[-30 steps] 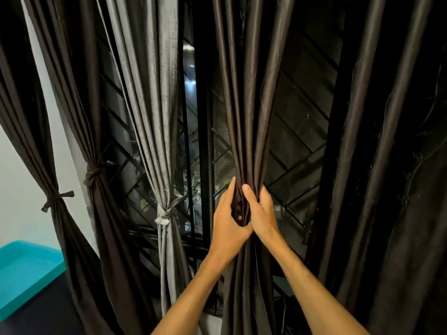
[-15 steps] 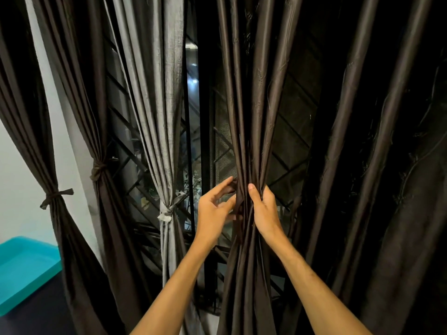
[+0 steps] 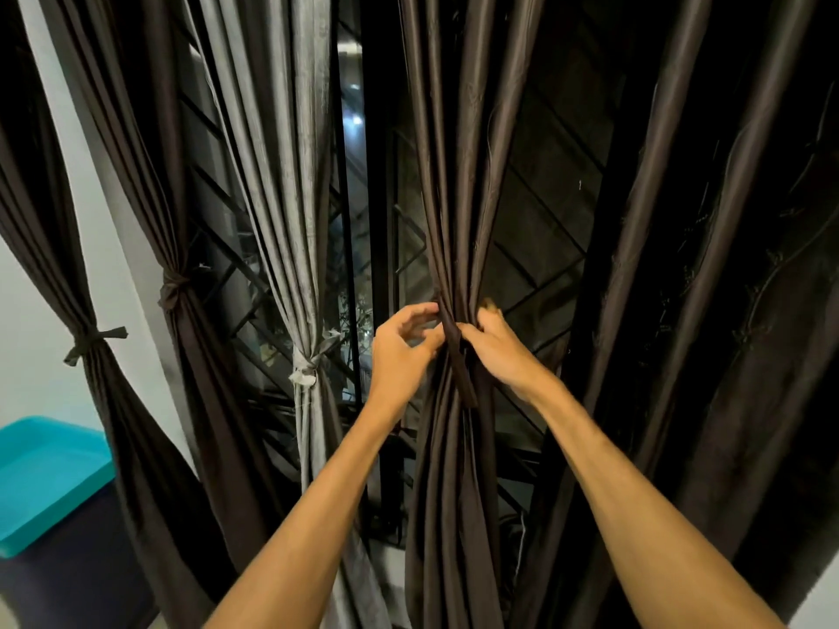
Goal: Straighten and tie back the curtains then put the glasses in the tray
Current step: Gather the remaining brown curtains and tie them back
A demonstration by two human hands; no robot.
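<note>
Over on the far left, a teal tray (image 3: 45, 478) sits on a dark surface (image 3: 81, 578) against the white wall (image 3: 32, 356), well apart from the action. Moving across: an outer dark curtain (image 3: 54, 247) cinched with a bow (image 3: 93, 343), a second dark curtain (image 3: 150, 183) knotted at its waist, then a grey curtain (image 3: 290, 211) pinched in by a pale grey knot (image 3: 305, 370). Behind them all, the black window grille (image 3: 540, 229) with its diagonal bars, and night lights glinting through the glass. On the right, a wide dark drape (image 3: 726, 320) hangs loose and fills that whole side. Centre stage is the brown curtain (image 3: 454, 183), its folds gathered into a narrow bunch that blocks the view of the window frame behind it. Both bare forearms reach up from below and meet at that bunch. The right hand (image 3: 499, 351) is on the right side of it, fingers curled round the gathered folds, gripping them. A dark tie strip (image 3: 462, 370) crosses the front of the bunch and dangles down between the two hands. The left hand (image 3: 399, 351) is on the left side, thumb raised, fingers curled in toward the strip with their tips right at it, though whether they actually pinch it is too blurred to call.
</note>
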